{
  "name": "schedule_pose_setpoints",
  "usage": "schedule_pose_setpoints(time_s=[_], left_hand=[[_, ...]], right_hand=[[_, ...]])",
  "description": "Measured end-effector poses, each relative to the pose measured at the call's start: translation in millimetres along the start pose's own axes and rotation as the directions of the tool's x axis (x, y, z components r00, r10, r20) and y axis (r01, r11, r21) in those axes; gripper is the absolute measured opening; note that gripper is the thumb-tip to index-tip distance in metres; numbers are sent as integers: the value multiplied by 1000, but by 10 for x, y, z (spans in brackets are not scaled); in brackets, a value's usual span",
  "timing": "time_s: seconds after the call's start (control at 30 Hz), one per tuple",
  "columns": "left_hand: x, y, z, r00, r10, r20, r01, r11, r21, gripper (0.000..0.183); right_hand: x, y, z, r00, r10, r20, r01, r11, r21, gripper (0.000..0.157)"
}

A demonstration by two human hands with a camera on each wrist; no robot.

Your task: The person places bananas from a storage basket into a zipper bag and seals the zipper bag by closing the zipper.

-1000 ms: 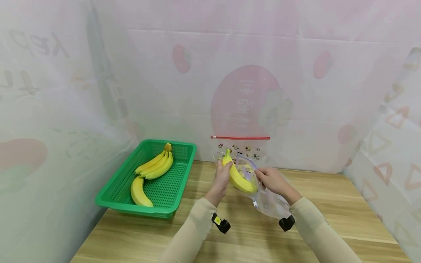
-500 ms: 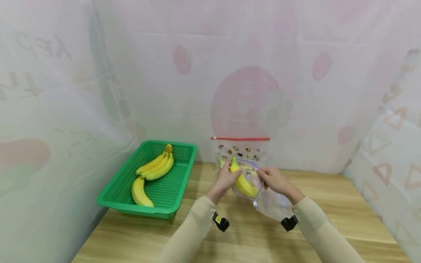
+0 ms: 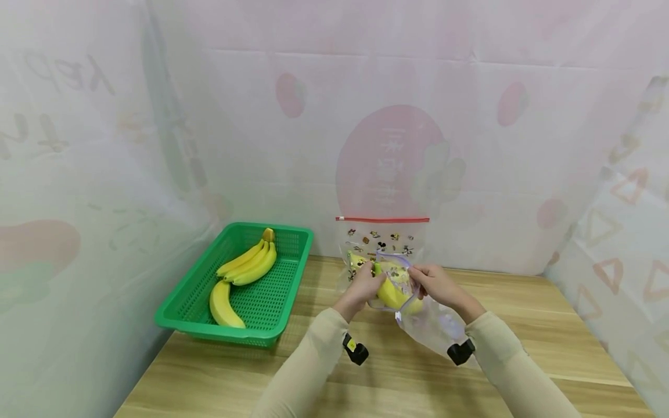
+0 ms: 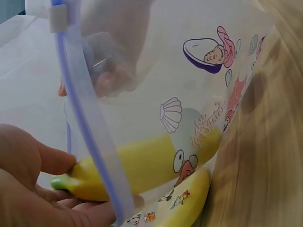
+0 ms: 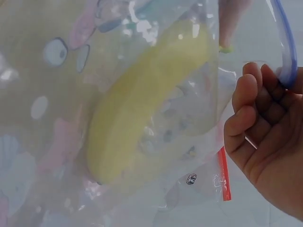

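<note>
My left hand (image 3: 363, 288) grips a yellow banana (image 3: 389, 295) near its green stem end. Most of the banana lies inside a clear zip bag (image 3: 436, 332) with a purple zip edge, and in the left wrist view it shows through the printed plastic (image 4: 171, 116). My right hand (image 3: 440, 286) pinches the bag's mouth at the purple edge and holds it apart. Seen from the right wrist, the right fingers (image 5: 246, 90) curl at that edge, with the banana's curved body (image 5: 137, 111) behind the film.
Behind the hands, a clear bag with a red zip (image 3: 384, 220) leans on the wall, with something yellow in it. At left stands a green basket (image 3: 298, 278) holding a banana bunch (image 3: 256, 267) and a single banana (image 3: 222, 305). Wooden tabletop (image 3: 387, 383) lies below.
My left hand has moved the banana right and down, from in front of the bag's mouth to mostly inside it. The right hand keeps its hold on the bag's edge.
</note>
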State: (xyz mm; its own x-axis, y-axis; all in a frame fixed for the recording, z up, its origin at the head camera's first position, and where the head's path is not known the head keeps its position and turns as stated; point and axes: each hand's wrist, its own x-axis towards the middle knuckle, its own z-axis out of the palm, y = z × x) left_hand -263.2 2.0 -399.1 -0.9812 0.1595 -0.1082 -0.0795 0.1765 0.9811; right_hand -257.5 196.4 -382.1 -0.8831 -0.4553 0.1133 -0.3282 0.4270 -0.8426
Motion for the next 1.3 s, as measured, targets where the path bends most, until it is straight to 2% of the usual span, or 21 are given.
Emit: schedule_pose_setpoints(time_s=[0.1,0.17,0.27,0.33,0.47,0.57,0.73,0.97,1.13,1.3], left_hand=[[33,-24,28,1000,8,20,-8,1000,11,49],[62,-47,56,999,9,32,-8,1000,-24,44],[100,-81,93,1000,14,22,-12,996,-83,42],[117,-96,99,1000,8,-7,-9,996,-92,44],[136,-84,54,999,30,-43,-33,996,-83,41],[145,-41,-8,998,57,-17,-58,992,-115,32],[164,11,-135,997,70,14,-68,992,-104,20],[166,171,-422,999,50,5,-50,999,-23,22],[172,347,-768,1000,19,-2,-19,999,44,28],[211,441,-1162,997,37,-69,-29,993,116,29]], right_hand=[[-14,-52,11,1000,-11,20,11,1000,-4,41],[-38,-138,19,999,-22,36,22,1000,-8,39],[-68,-243,25,998,-29,49,29,1000,-8,38],[-79,-268,24,998,-31,48,31,999,-8,37],[-49,-123,15,999,-18,34,18,1000,-1,38],[-22,2,9,1000,-4,28,3,1000,6,40],[-7,81,14,1000,2,23,-2,1000,-4,41],[-2,114,31,1000,1,12,0,1000,-23,41],[4,121,42,1000,-7,9,7,999,-33,41],[16,135,49,1000,3,5,-3,998,-59,42]])
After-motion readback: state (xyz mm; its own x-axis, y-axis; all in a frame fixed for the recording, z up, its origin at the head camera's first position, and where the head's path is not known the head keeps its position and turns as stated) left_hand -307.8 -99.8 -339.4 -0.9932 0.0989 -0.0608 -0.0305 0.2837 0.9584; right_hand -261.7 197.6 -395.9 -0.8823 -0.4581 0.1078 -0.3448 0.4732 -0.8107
